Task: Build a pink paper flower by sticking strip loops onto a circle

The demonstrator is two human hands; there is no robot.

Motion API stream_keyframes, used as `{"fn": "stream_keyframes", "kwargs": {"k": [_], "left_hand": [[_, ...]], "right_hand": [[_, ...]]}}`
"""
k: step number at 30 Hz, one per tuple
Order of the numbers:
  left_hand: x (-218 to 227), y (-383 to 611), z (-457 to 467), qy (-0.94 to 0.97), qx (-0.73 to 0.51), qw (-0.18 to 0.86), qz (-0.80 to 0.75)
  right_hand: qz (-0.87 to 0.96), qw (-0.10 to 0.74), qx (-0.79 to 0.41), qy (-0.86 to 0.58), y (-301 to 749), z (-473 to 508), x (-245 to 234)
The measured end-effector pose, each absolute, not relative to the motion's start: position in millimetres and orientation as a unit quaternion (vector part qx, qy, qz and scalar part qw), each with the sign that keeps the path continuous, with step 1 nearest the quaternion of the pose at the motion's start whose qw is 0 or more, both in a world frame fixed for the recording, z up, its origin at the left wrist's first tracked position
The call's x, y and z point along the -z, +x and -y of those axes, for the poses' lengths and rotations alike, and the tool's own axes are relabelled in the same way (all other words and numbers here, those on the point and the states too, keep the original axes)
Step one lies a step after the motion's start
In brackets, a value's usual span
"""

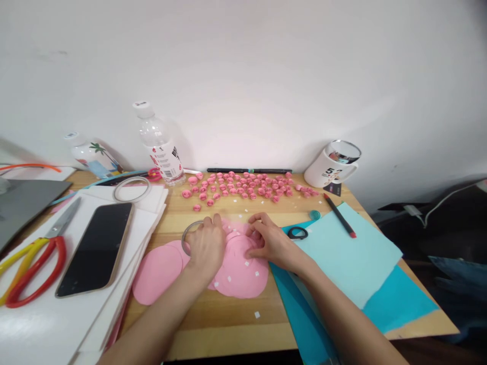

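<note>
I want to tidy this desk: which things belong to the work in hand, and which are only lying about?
Probably in the work:
pink paper circles, at the right hand
grey ring, at the left hand
white squares
pink paper rolls

Probably just lying about:
phone
tall bottle
mug
red-tipped pen
scissors, untouched now

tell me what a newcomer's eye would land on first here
Probably the pink coils, crowded along the back of the table. Next, the larger pink discs nearer the front, where the left hand and right hand are. The red-and-yellow scissors also stand out, at left beside the phone.
</note>
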State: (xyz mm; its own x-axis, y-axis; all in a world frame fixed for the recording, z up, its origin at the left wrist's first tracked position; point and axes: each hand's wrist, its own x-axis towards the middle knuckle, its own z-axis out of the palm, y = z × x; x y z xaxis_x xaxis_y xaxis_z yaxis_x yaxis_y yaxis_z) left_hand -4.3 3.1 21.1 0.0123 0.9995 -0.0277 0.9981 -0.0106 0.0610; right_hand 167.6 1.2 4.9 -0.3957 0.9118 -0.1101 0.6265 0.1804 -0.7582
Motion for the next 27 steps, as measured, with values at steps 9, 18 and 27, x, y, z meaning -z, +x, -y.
{"fn": "stream_keyframes", "kwargs": {"k": [9,18,27], "left_hand": [[-13.8,-9.1,-4.1,0.732,-0.196,0.158,-0.633],[-5.7,-8.9,-5.1,0.766,-0.227,0.287,-0.528],[-24.4,-5.4,-0.2,0.527,-0.518,0.478,-0.474]], "right_hand": [[0.732,0.233,-0.409,-0.492,168.6,-3.2,-1.8],[0.734,0.245,-0.413,-0.481,171.4,-6.5,5.4],[0.657,0.306,-0.521,-0.450,172.5,-8.2,-13.5]]}}
